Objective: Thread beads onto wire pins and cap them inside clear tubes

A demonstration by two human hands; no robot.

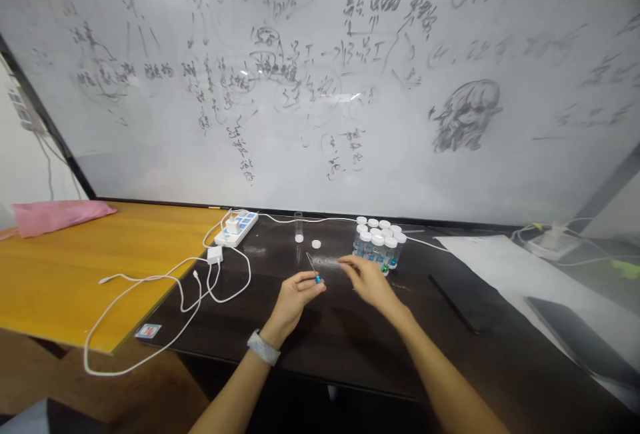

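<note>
My left hand (295, 294) is pinched on thin metal tweezers (312, 265) with a small blue bead (317, 279) at the fingertips, over the dark table (350, 334). My right hand (365, 279) hovers just to the right with its fingers curled loosely; I cannot see what it holds, if anything. A cluster of several small white-capped vials (379, 241) stands just beyond the right hand. An open clear vial (299, 223) stands farther back, with two loose white caps (316, 244) beside it.
A white power strip (237, 227) with charger and cables (165, 287) trails left onto an orange table (75, 267) with a pink bag (55, 215). A black phone (457, 297), white paper (505, 267) and a dark tablet (580, 341) lie right. A whiteboard (320, 87) stands behind.
</note>
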